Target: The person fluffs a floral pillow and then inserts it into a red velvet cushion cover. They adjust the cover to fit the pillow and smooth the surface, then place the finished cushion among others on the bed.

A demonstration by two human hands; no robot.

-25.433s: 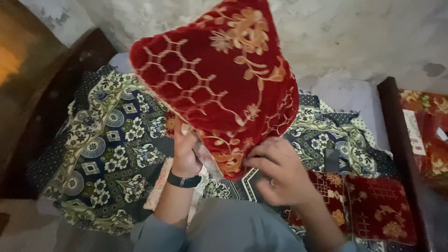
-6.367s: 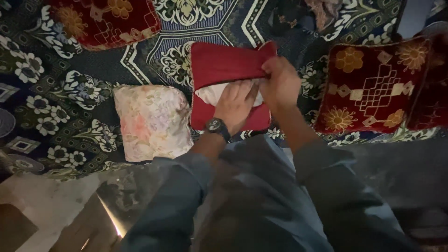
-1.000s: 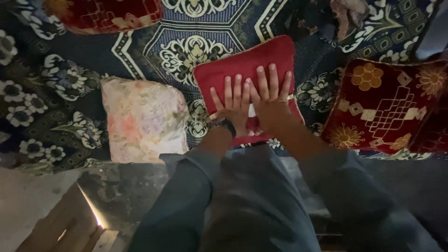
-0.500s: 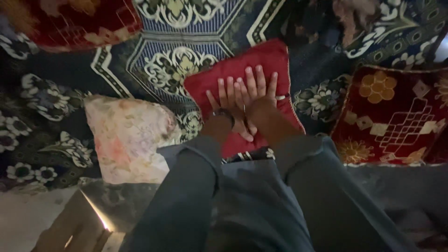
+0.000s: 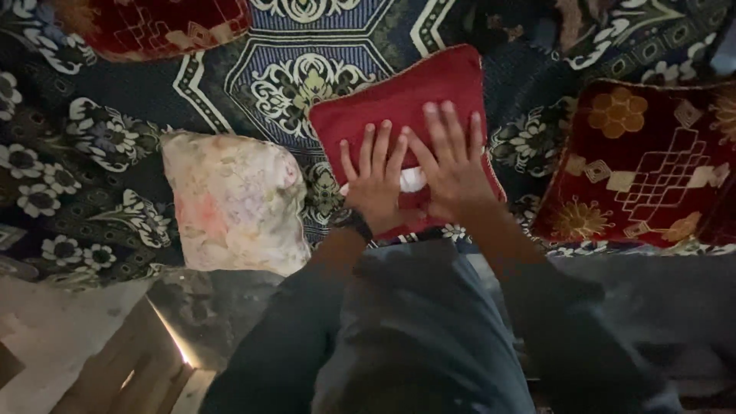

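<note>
Dark flowered bedspread (image 5: 115, 146) carries a plain red cushion (image 5: 399, 100) at its middle; left hand (image 5: 376, 180) and right hand (image 5: 452, 165) lie flat on it, fingers spread, grasping nothing, pinning a white patch (image 5: 412, 179) between them, a pale floral pillow (image 5: 230, 203) alongside

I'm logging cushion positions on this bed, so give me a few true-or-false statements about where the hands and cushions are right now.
1. Both hands lie flat, fingers spread, on the plain red cushion. True: the left hand and right hand press on it side by side.
2. The pale floral cushion lies to the right of the red one. False: it lies to its left.
3. A patterned red and gold cushion lies to the right of the hands. True.
4. The left hand grips the floral cushion. False: it rests on the red cushion, apart from the floral one.
5. The cushions sit on a bare wooden table. False: they lie on a dark patterned blanket.
</note>
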